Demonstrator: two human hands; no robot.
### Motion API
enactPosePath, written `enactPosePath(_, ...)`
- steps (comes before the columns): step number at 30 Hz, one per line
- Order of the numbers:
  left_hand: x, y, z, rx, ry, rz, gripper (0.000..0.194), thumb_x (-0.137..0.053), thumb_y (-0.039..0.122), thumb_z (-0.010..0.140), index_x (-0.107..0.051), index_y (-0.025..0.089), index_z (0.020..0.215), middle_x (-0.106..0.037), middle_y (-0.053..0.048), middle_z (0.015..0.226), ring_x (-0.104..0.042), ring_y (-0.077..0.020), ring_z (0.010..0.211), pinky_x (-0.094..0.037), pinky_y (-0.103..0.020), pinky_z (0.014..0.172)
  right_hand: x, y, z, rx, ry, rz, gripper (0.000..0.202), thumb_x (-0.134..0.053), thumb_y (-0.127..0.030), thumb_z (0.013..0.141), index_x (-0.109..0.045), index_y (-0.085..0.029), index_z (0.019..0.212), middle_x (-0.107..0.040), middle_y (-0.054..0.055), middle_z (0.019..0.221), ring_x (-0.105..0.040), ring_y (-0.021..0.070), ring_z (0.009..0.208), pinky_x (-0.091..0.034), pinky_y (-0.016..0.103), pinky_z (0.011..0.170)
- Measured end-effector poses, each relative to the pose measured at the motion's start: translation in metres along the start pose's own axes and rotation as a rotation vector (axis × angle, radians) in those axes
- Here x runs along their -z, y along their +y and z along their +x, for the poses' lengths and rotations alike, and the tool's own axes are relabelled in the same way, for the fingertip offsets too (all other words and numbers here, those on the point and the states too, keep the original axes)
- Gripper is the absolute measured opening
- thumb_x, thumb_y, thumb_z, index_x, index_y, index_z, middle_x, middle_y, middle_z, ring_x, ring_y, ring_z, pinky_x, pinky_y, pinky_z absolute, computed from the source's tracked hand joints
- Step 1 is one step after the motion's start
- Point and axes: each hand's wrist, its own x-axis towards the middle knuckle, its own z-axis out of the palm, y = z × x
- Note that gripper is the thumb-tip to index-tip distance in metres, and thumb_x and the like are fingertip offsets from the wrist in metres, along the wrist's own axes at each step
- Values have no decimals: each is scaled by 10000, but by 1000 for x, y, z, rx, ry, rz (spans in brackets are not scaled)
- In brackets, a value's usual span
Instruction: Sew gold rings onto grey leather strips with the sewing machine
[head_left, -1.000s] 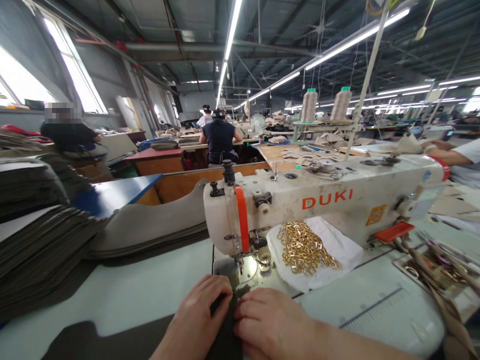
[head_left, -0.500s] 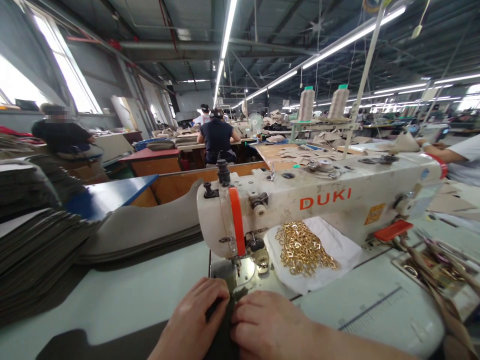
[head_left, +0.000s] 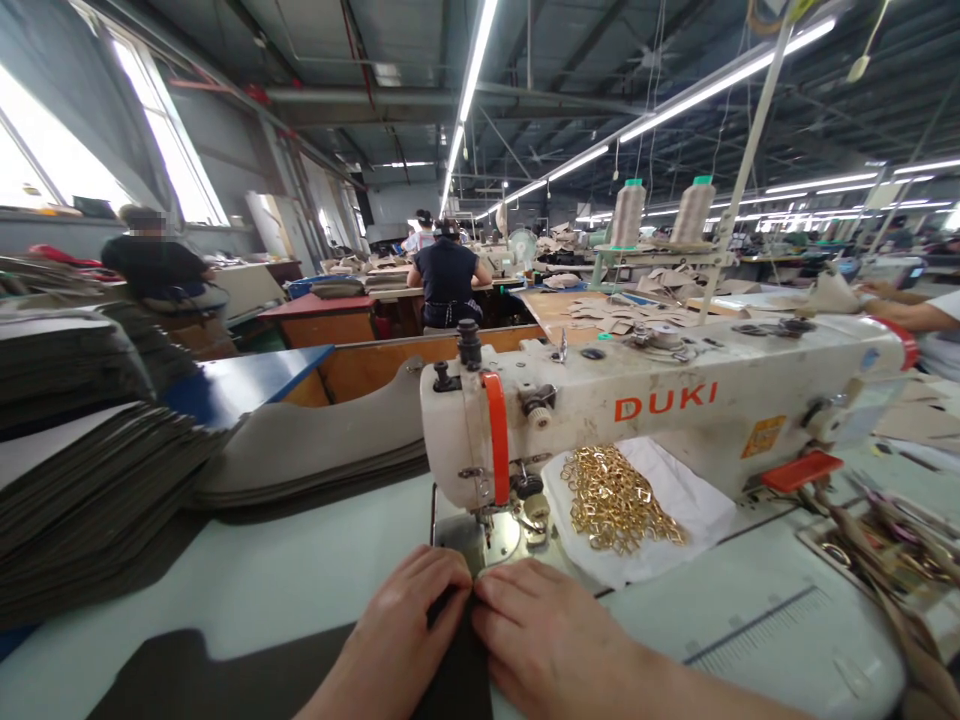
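Fingers: bent and clasping; the left hand (head_left: 412,625) brings thumb and fingertips together, the right hand (head_left: 544,625) curls its fingers close beside them, and both grip the edge of the dark flat piece (head_left: 240,675).
Workshop: a long hall with a dark ceiling, rows of tube lights (head_left: 474,70) overhead and bright windows (head_left: 161,125) at the left.
Tabletop (head_left: 322,575): pale green, spreading to both sides of the hands.
Co-workers: a person in a dark sleeveless top (head_left: 448,280), back turned, well ahead; a person in a dark shirt (head_left: 154,265) off to the left; a forearm (head_left: 904,315) showing at the far right.
Sewing machine (head_left: 585,400): white and smudged, marked DUKI in orange letters; its needle area (head_left: 489,530) is just beyond the fingertips.
Stacks: dark layered sheets (head_left: 82,510) piled high at the left, and a lower grey-topped stack (head_left: 322,440) near the machine's head.
Dark flat piece: lying on the tabletop, running from the lower left to beneath the hands.
White sheet (head_left: 697,490): rumpled, under the machine's arm.
Thread spools (head_left: 628,215): two, greyish with green tops, upright behind the machine.
Gold rings (head_left: 619,500): small, heaped on the white sheet.
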Motion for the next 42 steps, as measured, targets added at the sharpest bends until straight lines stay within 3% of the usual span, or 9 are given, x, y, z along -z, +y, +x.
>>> enactPosePath(6, 2, 3, -1, 11, -2, 11, 155, -541, 111, 801, -602, 221, 709, -679, 17, 722, -650, -148, 703, -534, -236, 661, 0, -1, 0, 14, 5, -33, 156, -518, -192, 910, -629, -105, 976, -632, 84, 1002, -529, 222, 988, -378, 332, 988)
enactPosePath(15, 4, 1, -7, -115, 88, 72, 191, -484, 129, 850, -636, 234, 799, -711, 8, 809, -676, -146, 752, -563, -235, 709, -1, -4, 0, -24, 18, -30, 133, -537, -178, 895, -622, -113, 976, -621, 81, 991, -525, 222, 964, -389, 329, 963)
enactPosePath(26, 10, 5, -10, -326, -33, 338, 321, -406, -27, 805, -651, 148, 915, -728, -62, 904, -681, -188, 834, -599, -297, 776, 3, -5, 2, -41, 8, -26, 119, -534, -164, 894, -624, -120, 958, -637, 78, 983, -543, 220, 961, -388, 333, 971)
enactPosePath(35, 7, 3, -9, -263, 20, 202, 264, -412, 42, 863, -633, 186, 885, -710, -31, 862, -673, -159, 792, -596, -259, 745, 2, -2, -5, -99, -18, 23, 170, -583, -269, 886, -635, -136, 978, -665, 75, 1043, -560, 222, 1029, -392, 336, 987)
enactPosePath(42, 6, 4, -7, -232, 22, 158, 230, -422, 78, 881, -616, 198, 847, -694, -18, 816, -667, -156, 756, -587, -256, 703, 7, -2, -1, -62, -32, 50, 234, -568, -238, 878, -647, -103, 1052, -673, 89, 1054, -563, 219, 1035, -386, 320, 999)
